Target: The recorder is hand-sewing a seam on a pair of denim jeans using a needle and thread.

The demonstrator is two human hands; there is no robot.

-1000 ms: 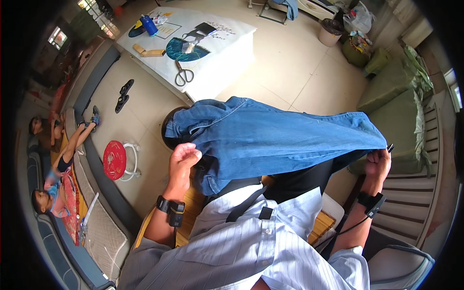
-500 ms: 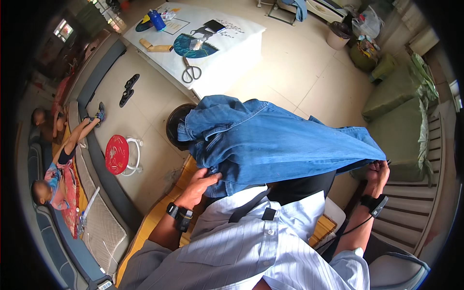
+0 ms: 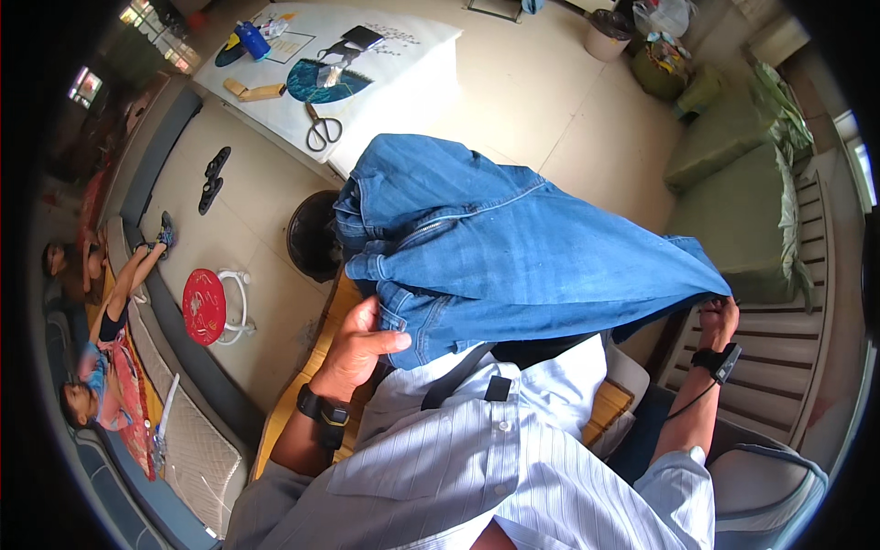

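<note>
A pair of blue denim jeans point(image 3: 513, 247) is stretched across the middle of the head view, over my lap. My left hand point(image 3: 357, 344) grips the waistband end at the lower left, thumb on the fabric. My right hand point(image 3: 718, 316) holds the far leg end at the right, fingers closed on the hem. Both wrists carry black bands. My striped white shirt point(image 3: 495, 467) fills the lower part of the picture.
A white table point(image 3: 412, 64) with scissors point(image 3: 321, 128), a blue bottle and papers stands ahead. A dark round bin point(image 3: 312, 238) and a red stool point(image 3: 206, 307) sit on the tiled floor. People lie on a bench at the left. Green cushions and a slatted bench are at the right.
My left hand has dropped lower and nearer my body, gathering the waistband. The jeans have bunched at the left and stretched out further to the right.
</note>
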